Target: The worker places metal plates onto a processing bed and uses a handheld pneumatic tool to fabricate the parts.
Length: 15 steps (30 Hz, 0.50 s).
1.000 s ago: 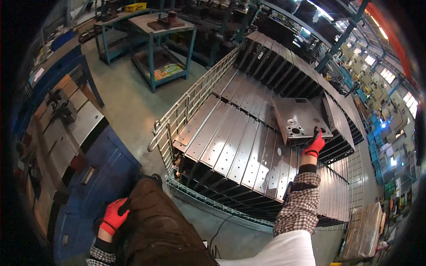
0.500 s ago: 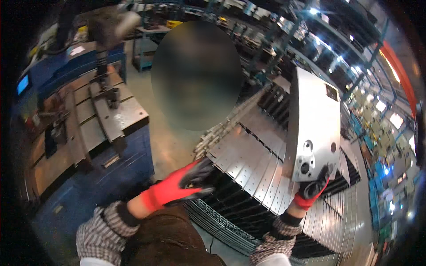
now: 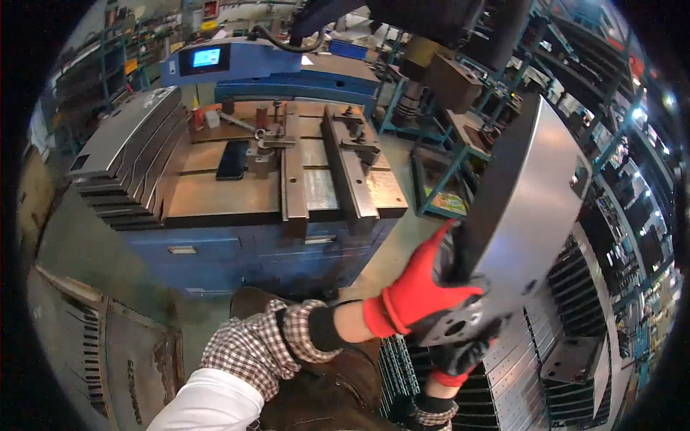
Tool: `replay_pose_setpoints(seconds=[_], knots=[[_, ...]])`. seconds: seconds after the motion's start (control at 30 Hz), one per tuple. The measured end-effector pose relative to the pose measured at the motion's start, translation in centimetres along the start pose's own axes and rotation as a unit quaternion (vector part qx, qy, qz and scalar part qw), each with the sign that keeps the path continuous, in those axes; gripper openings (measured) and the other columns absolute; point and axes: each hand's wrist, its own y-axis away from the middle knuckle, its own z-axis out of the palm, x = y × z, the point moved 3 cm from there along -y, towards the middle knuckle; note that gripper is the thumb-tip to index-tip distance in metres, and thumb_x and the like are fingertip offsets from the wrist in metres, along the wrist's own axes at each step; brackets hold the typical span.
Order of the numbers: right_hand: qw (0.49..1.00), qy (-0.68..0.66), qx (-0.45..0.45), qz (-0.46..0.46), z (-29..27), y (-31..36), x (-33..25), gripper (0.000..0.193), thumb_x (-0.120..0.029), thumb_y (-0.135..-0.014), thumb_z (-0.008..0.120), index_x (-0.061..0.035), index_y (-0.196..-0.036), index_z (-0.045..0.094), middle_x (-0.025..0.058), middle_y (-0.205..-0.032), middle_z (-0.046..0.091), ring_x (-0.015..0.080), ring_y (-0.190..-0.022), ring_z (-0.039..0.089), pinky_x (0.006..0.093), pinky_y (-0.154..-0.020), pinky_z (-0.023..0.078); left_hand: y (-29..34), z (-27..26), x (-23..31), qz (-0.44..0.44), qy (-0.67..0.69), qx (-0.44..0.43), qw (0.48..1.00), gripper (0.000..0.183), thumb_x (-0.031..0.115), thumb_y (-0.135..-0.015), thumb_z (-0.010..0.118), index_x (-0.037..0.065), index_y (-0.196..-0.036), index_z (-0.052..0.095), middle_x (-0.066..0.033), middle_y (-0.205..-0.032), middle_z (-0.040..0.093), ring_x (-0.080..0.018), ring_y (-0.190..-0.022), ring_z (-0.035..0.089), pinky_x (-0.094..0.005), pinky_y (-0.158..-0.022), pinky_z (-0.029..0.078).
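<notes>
A long bent sheet-metal panel (image 3: 528, 208) stands tilted in front of me on the right, with round holes at its lower end and a cutout near the top. My left hand (image 3: 428, 284), in a red and black glove, is closed on the panel's left edge near the lower end. Below that end, my right hand (image 3: 460, 355) grips the panel from underneath; the panel partly hides its fingers. Stacked perforated panels (image 3: 514, 366) lie beneath at the lower right.
Ahead stands a blue machine (image 3: 251, 251) with a slotted metal table (image 3: 201, 194), bearing clamped bars (image 3: 293, 158), a phone (image 3: 232, 159) and a wrench (image 3: 238, 123). More bent panels (image 3: 133, 136) are stacked on its left end. A metal bin (image 3: 136, 359) sits lower left.
My view has swung left toward the machine table. My left hand, formerly apart, has taken hold of the panel alongside my right hand. The panel now leans to the right.
</notes>
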Motion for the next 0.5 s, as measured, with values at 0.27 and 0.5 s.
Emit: replay_pose_setpoints(seconds=[0.27,0.5], knots=[[0.773,0.356,-0.445,0.28,-1.7,-0.5,12.5,0.046,-0.025,-0.093,0.073,-0.0016,-0.131,0.063,0.009,-0.117,0.072,0.0176,-0.092,0.065,0.0341,-0.078,0.053,-0.3,-13.8,2.6,-0.072,-0.188,-0.166,0.965,0.09,0.022,-0.062,0.092,0.003,-0.14,0.052,-0.0188,-0.122,0.067,-0.0341,-0.113,0.065,-0.0411,-0.096,0.051],[0.939,0.211,-0.271,-0.003,8.4,-11.1,9.9,0.047,-0.014,-0.095,0.066,-0.0005,-0.14,0.057,0.0187,-0.135,0.062,0.0285,-0.125,0.059,0.0392,-0.108,0.044,3.2,-22.5,5.1,-0.138,-0.387,-0.338,0.847,0.08,0.035,-0.066,0.086,0.007,-0.135,0.058,-0.0177,-0.112,0.07,-0.0398,-0.098,0.068,-0.0445,-0.082,0.055]])
